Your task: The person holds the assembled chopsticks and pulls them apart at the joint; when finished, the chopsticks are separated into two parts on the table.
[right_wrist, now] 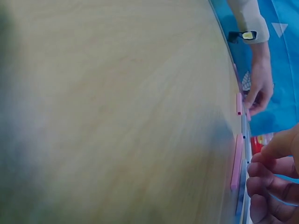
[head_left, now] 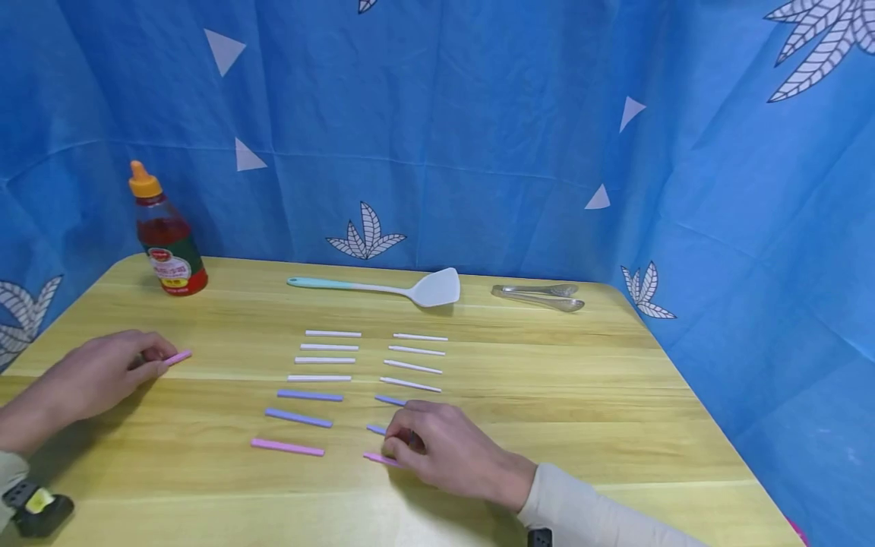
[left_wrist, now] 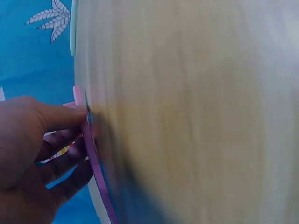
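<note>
My left hand (head_left: 112,372) pinches a slim pink stick (head_left: 178,357) between thumb and fingers at the table's left; in the left wrist view the stick (left_wrist: 100,182) runs down past the fingers. With loosely curled fingers, my right hand (head_left: 454,452) is over a pink stick with a narrow end (head_left: 376,457). The right wrist view shows that stick (right_wrist: 237,161) uncovered, fingers just above it. Two purple sticks (head_left: 390,399) lie beyond, partly hidden by the hand. To their left are a pink stick (head_left: 287,447) and two purple ones (head_left: 298,418).
Farther back, several white sticks (head_left: 319,378) form a left column and several narrow-ended white sticks (head_left: 410,384) a right one. A spatula (head_left: 437,289), metal tongs (head_left: 540,298) and a red sauce bottle (head_left: 171,243) stand or lie along the table's back edge, before a blue curtain (head_left: 437,114).
</note>
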The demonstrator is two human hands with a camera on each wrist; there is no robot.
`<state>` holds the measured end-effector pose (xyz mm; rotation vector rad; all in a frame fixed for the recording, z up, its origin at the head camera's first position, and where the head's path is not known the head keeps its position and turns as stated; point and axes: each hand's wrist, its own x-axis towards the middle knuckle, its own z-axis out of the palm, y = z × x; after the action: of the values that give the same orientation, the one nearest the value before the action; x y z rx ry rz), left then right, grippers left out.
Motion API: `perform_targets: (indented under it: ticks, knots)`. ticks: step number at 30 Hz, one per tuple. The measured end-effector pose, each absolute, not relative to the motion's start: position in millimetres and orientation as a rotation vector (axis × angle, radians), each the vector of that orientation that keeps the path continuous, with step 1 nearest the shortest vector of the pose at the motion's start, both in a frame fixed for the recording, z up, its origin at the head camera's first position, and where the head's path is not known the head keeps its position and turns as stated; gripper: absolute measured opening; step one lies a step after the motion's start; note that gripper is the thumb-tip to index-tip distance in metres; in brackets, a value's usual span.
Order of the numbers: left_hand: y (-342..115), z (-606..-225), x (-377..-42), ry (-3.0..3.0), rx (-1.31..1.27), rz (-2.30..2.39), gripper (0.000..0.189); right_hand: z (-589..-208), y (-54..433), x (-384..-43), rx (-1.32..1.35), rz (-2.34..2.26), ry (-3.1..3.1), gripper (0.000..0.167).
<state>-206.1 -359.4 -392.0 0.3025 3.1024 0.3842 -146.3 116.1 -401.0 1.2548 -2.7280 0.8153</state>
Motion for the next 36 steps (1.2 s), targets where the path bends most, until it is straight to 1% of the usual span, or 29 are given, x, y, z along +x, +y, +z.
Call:
perform_targets:
  ticks: [5,9,11,13,17,22,26,31,36]
  knots:
    - [-343.2,-385.5,-205.8,3.133,0.366,0.386,0.025,-401.3,117.3,-146.4,1.248,0.821,-2.728,0.009]
    - [-332.6,-379.5,-206.5,3.083,0.352,0.500,0.035,-401.9,118.0,-146.3,1.241,0.819,-2.732,0.009]
    - [-330.3,-377.5,-205.7,3.053,0.358,0.577,0.037,-402.4,118.0,-146.4,1.241,0.818,-2.733,0.009]
    - [-328.8,-376.7,-204.8,3.038,0.393,0.641,0.035,-403.0,118.1,-146.6,1.241,0.817,-2.736,0.009]
    - [-326.5,-377.6,-204.1,3.013,0.421,0.733,0.024,-403.6,118.5,-146.4,1.240,0.818,-2.739,0.010]
    - [-324.2,-381.5,-205.1,2.991,0.388,0.738,0.026,-403.6,119.4,-146.0,1.232,0.815,-2.743,0.009]
    - [-325.2,-385.9,-207.5,3.069,0.400,0.568,0.028,-403.6,119.5,-146.0,1.233,0.807,-2.741,0.009]
    - [-331.8,-388.3,-209.6,3.117,0.334,0.445,0.025,-403.7,119.7,-146.2,1.233,0.810,-2.756,0.010]
    - [-328.9,-384.1,-207.3,3.170,0.376,0.452,0.023,-401.3,120.8,-148.0,1.206,0.838,-2.766,0.010]
